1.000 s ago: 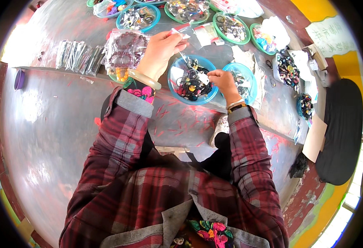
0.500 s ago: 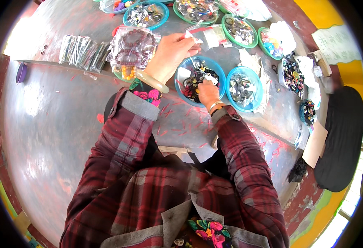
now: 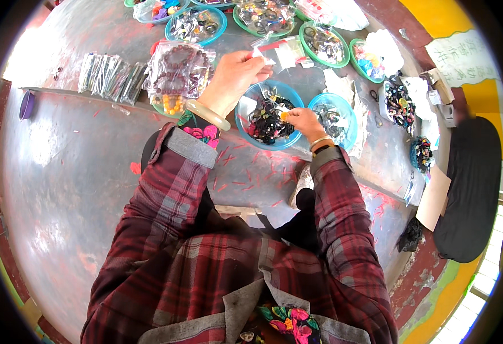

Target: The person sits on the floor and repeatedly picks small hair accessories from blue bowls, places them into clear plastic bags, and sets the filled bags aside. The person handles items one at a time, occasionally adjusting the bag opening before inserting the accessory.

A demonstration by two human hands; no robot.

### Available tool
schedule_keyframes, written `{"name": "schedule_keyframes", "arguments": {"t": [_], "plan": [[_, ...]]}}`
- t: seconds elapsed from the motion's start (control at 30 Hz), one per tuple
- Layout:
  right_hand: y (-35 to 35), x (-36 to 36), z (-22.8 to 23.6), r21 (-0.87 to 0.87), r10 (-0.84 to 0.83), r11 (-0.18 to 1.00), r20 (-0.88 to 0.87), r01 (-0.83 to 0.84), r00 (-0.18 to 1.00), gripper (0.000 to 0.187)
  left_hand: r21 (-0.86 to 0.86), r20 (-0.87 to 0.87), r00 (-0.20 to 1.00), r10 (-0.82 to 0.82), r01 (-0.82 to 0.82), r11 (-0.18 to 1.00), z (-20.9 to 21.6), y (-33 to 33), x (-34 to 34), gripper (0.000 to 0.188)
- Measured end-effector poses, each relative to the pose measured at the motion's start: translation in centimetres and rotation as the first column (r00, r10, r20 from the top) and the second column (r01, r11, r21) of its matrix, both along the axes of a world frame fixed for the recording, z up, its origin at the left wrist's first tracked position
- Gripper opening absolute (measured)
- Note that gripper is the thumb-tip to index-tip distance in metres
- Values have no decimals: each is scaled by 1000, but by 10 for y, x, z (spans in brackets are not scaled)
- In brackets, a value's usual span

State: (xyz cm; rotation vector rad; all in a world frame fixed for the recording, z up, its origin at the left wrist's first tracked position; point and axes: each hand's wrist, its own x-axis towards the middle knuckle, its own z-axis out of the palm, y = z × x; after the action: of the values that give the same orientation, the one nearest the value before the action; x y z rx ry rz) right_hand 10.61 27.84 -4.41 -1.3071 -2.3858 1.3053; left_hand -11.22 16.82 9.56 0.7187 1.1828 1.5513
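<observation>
Right hand now pinches a yellow piece over the basin

From my end of the link, I see the change at the right hand (image 3: 305, 121). Half a second ago its fingers dipped among the dark bands (image 3: 264, 128); now it sits farther right, its fingertips closed on a small yellow piece (image 3: 285, 116). I read that as one item being singled out from the heap. Whether it is joined to a band below, I cannot tell.

The left hand (image 3: 237, 75) has hardly shifted: thumb and forefinger pinch a white slip (image 3: 263, 56) beyond the basin's far rim. I cannot make out what the slip is.

The yellow piece looks roundish and bright, partly covered by the fingers. It shows over the right side of the blue basin (image 3: 267, 147), which stands at the near edge of the grey platform (image 3: 68, 43). Inside, the bands lie tangled, mostly black, with paler bits and a white card (image 3: 247, 105) at the left. A smaller basin (image 3: 354, 123) of lighter blue stands just right of it, and bagged beads (image 3: 177, 67) lie left of the left hand.
</observation>
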Motion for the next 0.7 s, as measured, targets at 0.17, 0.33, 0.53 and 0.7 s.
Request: {"name": "schedule_keyframes", "arguments": {"t": [0.17,0.33,0.53,0.7], "plan": [[10,15,35,-513,-169,858,-232,27,958,25,-3,5,1000,2,-2,1000,0,1,2,27],[-3,20,85,-596,-363,802,-435,39,824,19,-33,-27,1000,-11,10,999,3,5,8,27],[-14,34,128,-575,-495,812,-590,99,638,18,-63,-36,998,-48,45,997,-1,8,14,26],[-31,48,150,-563,-585,808,-734,172,344,18,-94,-108,986,-126,116,989,-12,12,22,25]]}}
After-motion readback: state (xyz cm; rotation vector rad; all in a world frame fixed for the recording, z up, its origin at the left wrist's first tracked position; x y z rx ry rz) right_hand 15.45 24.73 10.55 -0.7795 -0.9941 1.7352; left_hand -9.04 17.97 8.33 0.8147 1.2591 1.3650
